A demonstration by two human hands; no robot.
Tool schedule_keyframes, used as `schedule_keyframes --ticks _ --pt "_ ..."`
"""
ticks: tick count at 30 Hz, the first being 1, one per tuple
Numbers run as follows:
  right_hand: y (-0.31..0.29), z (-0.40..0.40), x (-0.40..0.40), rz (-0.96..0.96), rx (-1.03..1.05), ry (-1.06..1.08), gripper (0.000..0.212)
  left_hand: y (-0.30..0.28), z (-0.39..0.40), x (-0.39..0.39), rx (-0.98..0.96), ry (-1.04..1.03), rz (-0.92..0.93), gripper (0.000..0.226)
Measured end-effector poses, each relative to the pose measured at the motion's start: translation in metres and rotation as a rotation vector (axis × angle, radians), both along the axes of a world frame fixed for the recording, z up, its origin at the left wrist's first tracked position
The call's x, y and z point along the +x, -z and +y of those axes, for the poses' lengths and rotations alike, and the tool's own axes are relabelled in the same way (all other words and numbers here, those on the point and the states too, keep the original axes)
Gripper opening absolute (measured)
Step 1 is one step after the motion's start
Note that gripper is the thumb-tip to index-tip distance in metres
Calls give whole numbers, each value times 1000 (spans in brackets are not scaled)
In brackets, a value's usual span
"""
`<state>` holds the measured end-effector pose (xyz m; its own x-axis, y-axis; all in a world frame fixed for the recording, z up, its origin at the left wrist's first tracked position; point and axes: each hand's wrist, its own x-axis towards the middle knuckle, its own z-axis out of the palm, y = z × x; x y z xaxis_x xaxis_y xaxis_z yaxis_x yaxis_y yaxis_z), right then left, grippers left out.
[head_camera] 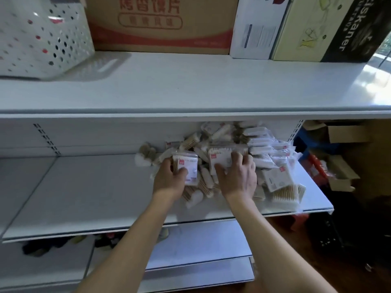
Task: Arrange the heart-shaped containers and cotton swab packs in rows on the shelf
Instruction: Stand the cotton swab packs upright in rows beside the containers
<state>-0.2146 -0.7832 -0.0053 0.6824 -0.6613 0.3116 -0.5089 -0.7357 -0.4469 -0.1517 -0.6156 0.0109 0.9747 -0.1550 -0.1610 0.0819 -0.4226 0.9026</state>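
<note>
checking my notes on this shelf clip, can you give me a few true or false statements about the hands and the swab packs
1. The left hand holds a cotton swab pack. True.
2. The cotton swab packs already stand in neat rows. False: they lie in a loose pile on the right part of the middle shelf.
3. The right hand hangs idle below the shelf. False: its fingers curl over a second pack on the pile.
4. A white perforated basket sits at the left of the top shelf. True.
5. The left part of the middle shelf is stacked with boxes. False: it is bare.
</note>
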Motion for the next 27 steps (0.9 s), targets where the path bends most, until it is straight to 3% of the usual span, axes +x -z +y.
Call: schedule_keyframes --ticks 6,10,14,17,21,27 --pt "2 11 2 -138 -49 -50 29 -9 -1 -1 -60 12 29 21" --pt "-13 16 -10 -426 346 -115 24 -18 -6 -1 -114 -3 20 27" --pt "-24 34 -18 -445 487 -256 20 -24 -21 -9 -340 56 130 53" --pt "-26 28 -12 -432 349 -285 12 -17 -23 -11 -350 72 65 59" --pt "-26 -4 6 -306 10 -193 22 -11 -12 -2 -377 33 108 53" --pt "-32 -18 57 88 -295 -190 65 -3 5 0 -322 -19 105 77"
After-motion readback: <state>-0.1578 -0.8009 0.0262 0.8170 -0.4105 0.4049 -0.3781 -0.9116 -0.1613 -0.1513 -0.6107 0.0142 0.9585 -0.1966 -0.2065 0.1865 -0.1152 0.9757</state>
